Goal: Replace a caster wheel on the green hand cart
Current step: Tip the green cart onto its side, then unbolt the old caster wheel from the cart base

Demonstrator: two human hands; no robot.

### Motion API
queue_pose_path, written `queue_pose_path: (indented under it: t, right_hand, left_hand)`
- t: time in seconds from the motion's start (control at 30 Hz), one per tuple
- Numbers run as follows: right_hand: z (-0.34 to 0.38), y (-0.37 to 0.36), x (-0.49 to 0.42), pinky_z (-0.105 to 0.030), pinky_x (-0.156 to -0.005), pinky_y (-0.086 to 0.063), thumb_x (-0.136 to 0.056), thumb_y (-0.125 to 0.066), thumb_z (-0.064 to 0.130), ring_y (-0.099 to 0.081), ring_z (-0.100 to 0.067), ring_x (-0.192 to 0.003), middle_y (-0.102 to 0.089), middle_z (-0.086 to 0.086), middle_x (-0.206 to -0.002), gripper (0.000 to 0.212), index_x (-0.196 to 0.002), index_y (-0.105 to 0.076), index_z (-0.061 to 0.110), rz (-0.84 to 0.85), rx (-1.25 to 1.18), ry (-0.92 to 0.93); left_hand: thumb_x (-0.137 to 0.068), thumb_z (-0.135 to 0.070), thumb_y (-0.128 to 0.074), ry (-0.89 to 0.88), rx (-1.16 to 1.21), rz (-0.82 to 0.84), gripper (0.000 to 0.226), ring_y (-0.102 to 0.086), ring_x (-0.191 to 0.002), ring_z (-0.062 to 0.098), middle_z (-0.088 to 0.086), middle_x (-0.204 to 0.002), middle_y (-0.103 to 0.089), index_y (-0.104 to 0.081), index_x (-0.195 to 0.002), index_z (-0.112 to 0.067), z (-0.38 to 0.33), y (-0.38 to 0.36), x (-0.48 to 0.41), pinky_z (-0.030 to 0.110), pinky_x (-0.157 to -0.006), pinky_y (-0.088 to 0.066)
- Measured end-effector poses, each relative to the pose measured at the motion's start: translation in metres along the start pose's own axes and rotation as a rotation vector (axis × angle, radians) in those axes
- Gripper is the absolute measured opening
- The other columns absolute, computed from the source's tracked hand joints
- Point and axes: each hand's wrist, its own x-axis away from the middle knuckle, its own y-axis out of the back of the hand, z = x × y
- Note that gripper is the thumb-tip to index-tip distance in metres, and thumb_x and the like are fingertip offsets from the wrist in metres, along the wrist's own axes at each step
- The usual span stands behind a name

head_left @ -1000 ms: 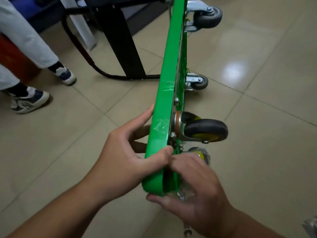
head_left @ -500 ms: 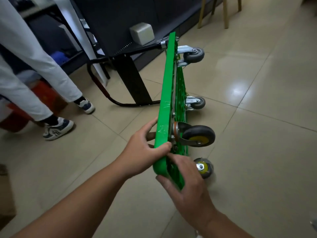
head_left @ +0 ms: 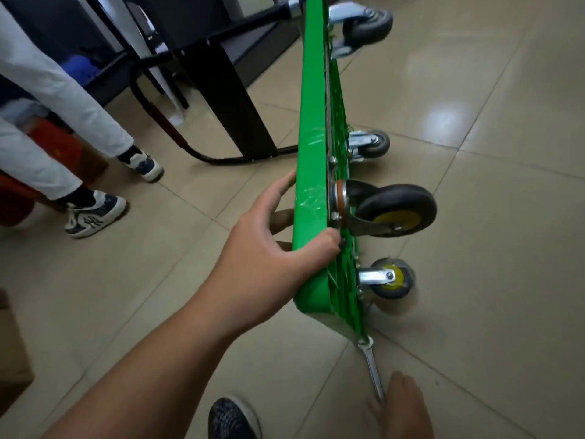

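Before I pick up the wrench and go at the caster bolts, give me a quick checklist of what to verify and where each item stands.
1. Cart steady on its edge: ok. The left hand grips the rim of the green cart, thumb over the top.
2. Wrench in reach: ok. The wrench lies by the cart's near corner, with the right hand at its handle end.
3. Right hand's hold on the wrench: cannot tell, the hand is partly out of frame.
4. Small yellow-hub caster bolted tight: cannot tell, its bolts are hidden.
5. Bystander's shoes clear of the cart: ok, they stand apart on the left.
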Motion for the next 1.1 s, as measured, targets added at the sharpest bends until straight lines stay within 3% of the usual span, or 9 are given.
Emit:
queue_pose_path:
  t: [0.1, 0.23, 0.4, 0.57, 0.67, 0.73, 0.83, 0.97, 1.1]
  right_hand:
    - [-0.003, -0.005, -0.007, -0.029, -0.094, -0.046, -0.092, -0.063, 0.043, -0.053, -0.019, -0.121, -0.051, 0.0, -0.125, 0.037, -0.114, -0.041, 0.022, -0.017, -0.02, 0.033]
    - [-0.005, 0.005, -0.012, -0.03, -0.083, -0.047, -0.096, -0.049, 0.02, -0.061, -0.021, -0.109, -0.06, 0.0, -0.109, 0.016, -0.092, -0.034, 0.022, -0.019, -0.018, 0.046]
    - [-0.034, 0.019, -0.011, -0.029, -0.082, -0.047, -0.085, -0.06, 0.023, -0.064, -0.023, -0.108, -0.043, 0.005, -0.083, 0.027, -0.088, -0.033, 0.022, 0.061, -0.064, -0.033]
    - [-0.053, 0.044, 0.001, -0.028, -0.092, -0.043, -0.095, -0.05, 0.026, -0.06, -0.022, -0.118, -0.064, -0.003, -0.119, 0.009, -0.096, -0.041, 0.027, 0.115, -0.024, 0.141]
    - [-0.045, 0.08, 0.016, -0.026, -0.092, -0.041, -0.097, -0.051, 0.029, -0.061, -0.016, -0.11, -0.064, 0.003, -0.116, 0.014, -0.11, -0.053, 0.03, 0.059, -0.131, 0.311]
    - [-0.03, 0.122, 0.04, -0.027, -0.085, -0.042, -0.096, -0.05, 0.026, -0.058, -0.013, -0.094, -0.06, 0.008, -0.1, 0.01, -0.099, -0.051, 0.036, -0.025, -0.23, 0.377]
    - [-0.01, 0.186, 0.086, -0.037, -0.069, -0.044, -0.097, -0.047, 0.021, -0.053, -0.016, -0.07, -0.053, 0.003, -0.071, 0.021, -0.08, -0.041, 0.03, -0.097, -0.345, 0.441]
    - [0.014, 0.248, 0.151, -0.028, -0.058, -0.039, -0.103, -0.042, 0.031, -0.05, -0.004, -0.056, -0.058, 0.013, -0.059, 0.02, -0.088, -0.055, 0.031, -0.15, -0.603, 0.473]
    - [0.039, 0.286, 0.195, -0.024, -0.048, -0.034, -0.106, -0.04, 0.025, -0.042, -0.01, -0.05, -0.049, 0.008, -0.055, 0.025, -0.093, -0.061, 0.022, -0.096, -0.955, 0.337]
  left_hand:
    - [-0.057, -0.058, -0.078, 0.007, 0.009, 0.002, 0.094, -0.074, -0.11, 0.019, -0.008, -0.136, -0.065, -0.041, -0.144, -0.063, 0.0, 0.001, 0.001, 0.032, -0.075, -0.065]
    - [-0.058, -0.054, -0.078, -0.01, 0.03, -0.014, 0.083, -0.076, -0.104, 0.015, -0.008, -0.13, -0.068, -0.044, -0.132, -0.066, 0.001, -0.001, -0.002, 0.029, -0.072, -0.064]
    - [-0.057, -0.053, -0.081, 0.008, 0.001, -0.021, 0.097, -0.077, -0.104, 0.02, -0.001, -0.133, -0.068, -0.043, -0.146, -0.058, -0.002, -0.001, -0.006, 0.034, -0.075, -0.065]
    - [-0.063, -0.045, -0.091, 0.018, -0.005, -0.002, 0.089, -0.076, -0.104, 0.019, 0.004, -0.134, -0.067, -0.045, -0.137, -0.062, -0.006, -0.005, -0.005, 0.031, -0.074, -0.064]
    - [-0.084, -0.031, -0.082, -0.032, -0.076, -0.047, 0.074, -0.078, -0.091, 0.01, 0.001, -0.131, -0.066, -0.04, -0.139, -0.055, -0.006, -0.011, -0.001, 0.026, -0.068, -0.063]
    - [-0.089, -0.025, -0.077, -0.048, -0.108, -0.068, 0.071, -0.078, -0.087, 0.01, 0.001, -0.13, -0.067, -0.042, -0.146, -0.048, -0.005, -0.01, 0.001, 0.031, -0.071, -0.065]
    - [-0.089, -0.024, -0.079, -0.049, -0.15, -0.074, 0.08, -0.078, -0.089, 0.012, 0.004, -0.132, -0.068, -0.04, -0.157, -0.038, -0.004, -0.009, 0.006, 0.038, -0.078, -0.066]
    - [-0.077, -0.04, -0.081, -0.025, -0.175, -0.053, 0.092, -0.073, -0.111, 0.021, 0.004, -0.136, -0.067, -0.037, -0.159, -0.036, -0.012, -0.011, 0.024, 0.041, -0.084, -0.065]
    - [-0.086, -0.03, -0.08, -0.012, -0.192, -0.03, 0.085, -0.071, -0.113, 0.027, 0.006, -0.138, -0.066, -0.036, -0.159, -0.034, -0.014, -0.015, 0.043, 0.044, -0.082, -0.066]
